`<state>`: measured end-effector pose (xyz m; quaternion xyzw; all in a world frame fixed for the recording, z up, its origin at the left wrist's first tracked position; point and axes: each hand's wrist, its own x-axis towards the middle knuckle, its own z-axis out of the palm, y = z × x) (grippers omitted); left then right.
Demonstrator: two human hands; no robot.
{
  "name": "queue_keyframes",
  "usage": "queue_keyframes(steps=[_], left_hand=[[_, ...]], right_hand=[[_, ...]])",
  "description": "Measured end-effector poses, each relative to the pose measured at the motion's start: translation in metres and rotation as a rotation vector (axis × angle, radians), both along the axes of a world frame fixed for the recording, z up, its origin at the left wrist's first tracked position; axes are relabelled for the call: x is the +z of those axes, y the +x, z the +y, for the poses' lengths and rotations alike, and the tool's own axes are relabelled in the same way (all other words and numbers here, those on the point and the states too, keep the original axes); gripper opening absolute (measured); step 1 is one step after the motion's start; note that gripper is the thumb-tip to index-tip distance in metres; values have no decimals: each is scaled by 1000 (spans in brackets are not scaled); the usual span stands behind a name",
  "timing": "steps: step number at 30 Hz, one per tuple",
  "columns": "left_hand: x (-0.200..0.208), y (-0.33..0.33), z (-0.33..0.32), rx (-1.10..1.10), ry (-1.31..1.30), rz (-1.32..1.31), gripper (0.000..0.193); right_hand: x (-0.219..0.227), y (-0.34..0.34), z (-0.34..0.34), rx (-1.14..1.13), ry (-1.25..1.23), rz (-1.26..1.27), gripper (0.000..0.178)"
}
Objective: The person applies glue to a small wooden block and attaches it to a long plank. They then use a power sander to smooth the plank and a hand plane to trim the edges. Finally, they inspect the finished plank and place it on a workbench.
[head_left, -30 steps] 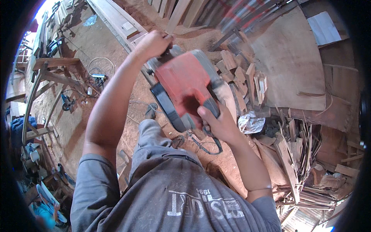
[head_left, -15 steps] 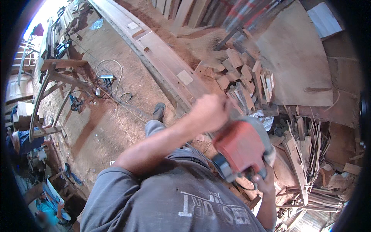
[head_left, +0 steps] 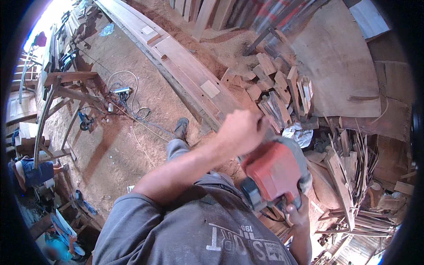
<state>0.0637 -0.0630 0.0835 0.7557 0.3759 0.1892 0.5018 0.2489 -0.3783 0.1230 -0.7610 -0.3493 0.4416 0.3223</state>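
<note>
A red belt sander point(head_left: 270, 170) with grey and black parts sits at the near end of a long wooden board point(head_left: 185, 66). My right hand point(head_left: 298, 214) is closed round its rear handle, low on the right. Across my body reaches my left arm, and my left hand point(head_left: 243, 130) is closed at the sander's front; the grip under those fingers is mostly hidden. The sander's underside and its contact with the wood are also out of sight. A pale rectangular patch point(head_left: 210, 88) and a few notches show along the board.
Wood offcuts point(head_left: 269, 81) lie heaped beyond the board, with thin strips point(head_left: 362, 163) stacked at right. A wooden trestle point(head_left: 66, 84) and a looped cord point(head_left: 137, 88) are on the dusty floor at left. Another person point(head_left: 57, 247) shows at the lower left edge.
The sander and both my hands have shifted only slightly, still together. The view has moved a little. At the left edge, more of a figure in blue shorts shows.
</note>
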Motion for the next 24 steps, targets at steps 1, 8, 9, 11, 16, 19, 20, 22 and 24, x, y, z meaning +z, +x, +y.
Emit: queue_keyframes(steps=[1,8,9,11,16,19,20,22,24], left_hand=[[-2,-4,14,15,16,24,35],[-13,-43,102,190,41,72,43],[-13,-47,113,203,53,94,44],[-14,-54,132,228,68,132,45],[-12,-63,158,252,20,185,45],[-10,-65,163,250,9,171,46],[-10,-65,163,254,-1,167,46],[-11,-64,165,260,5,160,46],[-13,-65,167,263,28,155,46]], right_hand=[[-2,-3,17,16,-6,36,104],[-11,-32,135,144,2,129,78],[-10,-34,148,163,-22,146,74],[-13,-40,169,174,-43,191,69],[-22,-45,196,178,-34,236,71],[-25,-44,202,197,-38,208,72],[-25,-44,204,201,-31,202,72],[-23,-44,206,208,-8,196,72],[-22,-44,211,215,6,195,70]])
